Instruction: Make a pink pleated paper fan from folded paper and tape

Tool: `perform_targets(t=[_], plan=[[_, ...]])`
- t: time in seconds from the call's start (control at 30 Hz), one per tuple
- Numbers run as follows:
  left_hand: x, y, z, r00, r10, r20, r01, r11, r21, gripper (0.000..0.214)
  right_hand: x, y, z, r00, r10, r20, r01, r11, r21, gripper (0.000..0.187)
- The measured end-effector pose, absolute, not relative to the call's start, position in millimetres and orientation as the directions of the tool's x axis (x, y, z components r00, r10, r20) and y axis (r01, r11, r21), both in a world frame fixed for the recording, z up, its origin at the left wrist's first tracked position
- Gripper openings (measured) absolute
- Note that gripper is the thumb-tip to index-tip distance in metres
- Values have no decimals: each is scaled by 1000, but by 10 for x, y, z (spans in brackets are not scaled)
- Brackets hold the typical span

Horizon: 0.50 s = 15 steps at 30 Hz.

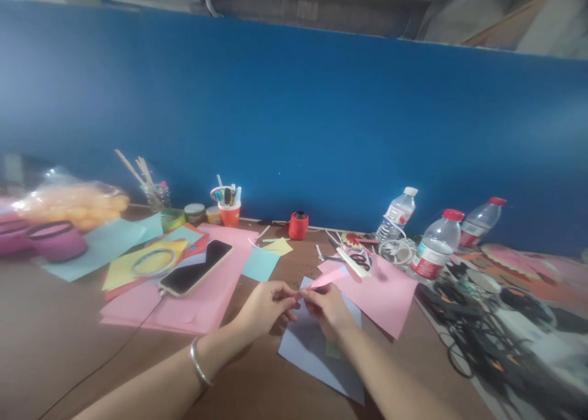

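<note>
My left hand (266,307) and my right hand (328,310) meet over the brown table, both pinching a small strip of pink paper (327,278) that sticks up to the right. A silver bangle (199,363) circles my left wrist. Under my hands lies a pale lavender sheet (305,346). A larger pink sheet (383,294) lies just right of my right hand.
A phone (195,268) rests on a pink paper stack (202,303) to the left, with coloured sheets around. An orange cup of pens (229,210), a red spool (298,225), small jars and three water bottles (434,245) line the blue wall. Scissors (361,261) lie near the bottles.
</note>
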<state>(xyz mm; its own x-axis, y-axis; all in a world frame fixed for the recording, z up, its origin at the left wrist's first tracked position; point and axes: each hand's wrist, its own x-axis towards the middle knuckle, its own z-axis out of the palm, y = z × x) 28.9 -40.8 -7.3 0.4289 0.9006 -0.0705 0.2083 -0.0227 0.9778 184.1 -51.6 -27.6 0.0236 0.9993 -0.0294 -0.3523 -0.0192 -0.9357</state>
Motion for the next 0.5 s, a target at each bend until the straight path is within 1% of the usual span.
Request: perform_targets(t=[0.1, 0.3, 0.4, 0.5], plan=[[277, -411, -51, 428, 900, -77, 226, -24, 974, 28, 1897, -475, -286, 64, 996, -55, -379, -26, -925, 25], [250, -388, -59, 470, 880, -65, 221, -46, 974, 19, 2050, -360, -299, 177, 981, -79, -442, 8, -897, 31], [252, -393, -75, 475, 871, -124, 220, 19, 975, 15, 2063, -343, -311, 192, 979, -68, -450, 26, -892, 32], [277, -419, -75, 489, 856, -169, 205, 75, 976, 14, 2006, -366, -337, 162, 985, -53, -447, 25, -894, 31]])
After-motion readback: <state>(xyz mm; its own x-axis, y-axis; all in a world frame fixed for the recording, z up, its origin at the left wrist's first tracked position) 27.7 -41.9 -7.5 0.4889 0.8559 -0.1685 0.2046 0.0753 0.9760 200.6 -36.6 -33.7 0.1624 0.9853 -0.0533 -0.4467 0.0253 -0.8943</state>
